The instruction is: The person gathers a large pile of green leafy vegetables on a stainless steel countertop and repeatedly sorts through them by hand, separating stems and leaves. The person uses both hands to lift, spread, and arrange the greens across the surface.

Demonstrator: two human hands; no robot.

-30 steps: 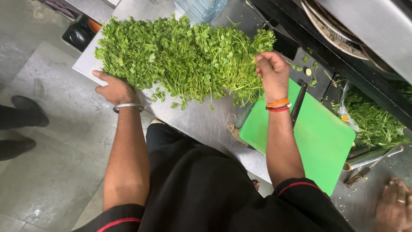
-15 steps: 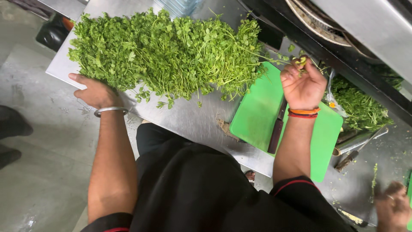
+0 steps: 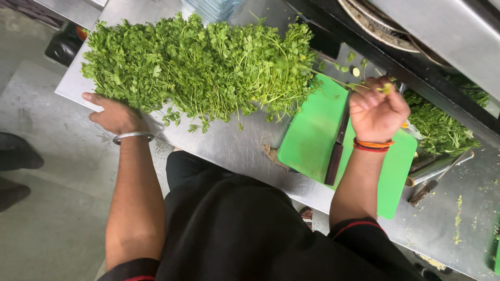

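The left hand (image 3: 115, 115) lay flat at the near edge of the steel worktop (image 3: 234, 151), its fingers (image 3: 89, 97) stretched out and gripping nothing, pressed against the edge of a large heap of leafy green herbs (image 3: 198, 65) that covered much of the surface. A metal bangle (image 3: 133, 137) circled that wrist.

The right hand (image 3: 377, 106) hovered over the green cutting board (image 3: 317, 130), its fingers (image 3: 371, 96) curled into a fist around a thin sprig of herb (image 3: 386, 88); a long stem appeared to run from the fist back toward the heap, though it was too fine to be sure. Orange and red bands (image 3: 372, 145) sat on that wrist.

A knife with a dark wooden handle (image 3: 336, 158) lay on the board, its blade partly hidden under the right hand. Beyond the board, a second, smaller pile of greens (image 3: 440, 127) rested against the back of the worktop. A stack of clear plastic containers (image 3: 213, 6) stood at the far edge behind the heap; their contents could not be made out. Green scraps (image 3: 458, 218) dotted the worktop to the right.
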